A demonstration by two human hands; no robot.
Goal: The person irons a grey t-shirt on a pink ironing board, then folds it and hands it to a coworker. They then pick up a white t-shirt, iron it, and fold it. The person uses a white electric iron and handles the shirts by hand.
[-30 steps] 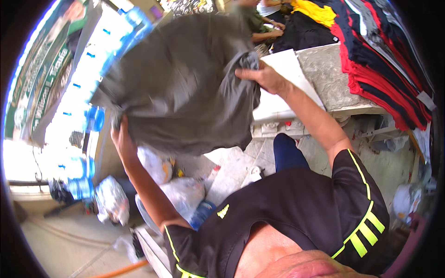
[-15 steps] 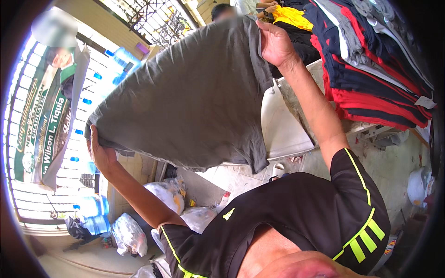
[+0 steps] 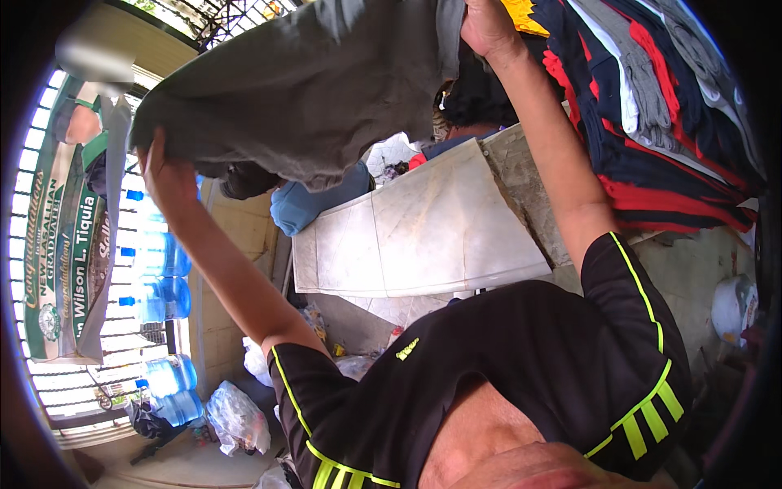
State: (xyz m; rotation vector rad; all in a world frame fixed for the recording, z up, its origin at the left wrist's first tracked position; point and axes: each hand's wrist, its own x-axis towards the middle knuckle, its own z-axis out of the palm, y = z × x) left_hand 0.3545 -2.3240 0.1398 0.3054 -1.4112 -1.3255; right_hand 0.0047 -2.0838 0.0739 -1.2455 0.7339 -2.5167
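A dark grey piece of cloth point(image 3: 301, 90) is stretched in the air between my two raised hands, above the far side of a pale tabletop point(image 3: 423, 232). My left hand point(image 3: 169, 175) grips its left end, fingers partly behind the fabric. At the upper right, my right hand point(image 3: 489, 31) holds the opposite corner close to the top of the picture; its fingertips are cut off there. The lower edge of the cloth hangs loose and wavy. Whether it is a whole garment or a cut panel cannot be made out.
A tall stack of folded navy, red, grey and white garments point(image 3: 652, 122) stands right of my right arm. Beyond the tabletop lie black cloth point(image 3: 485, 98), yellow cloth point(image 3: 525, 16) and a light blue bundle point(image 3: 318, 198). Blue water jugs point(image 3: 167, 297) and a plastic bag point(image 3: 238, 416) are left.
Both hands have carried the cloth farther away from me, its lower edge swinging up and out. More of the pale tabletop and the light blue bundle now show beneath it.
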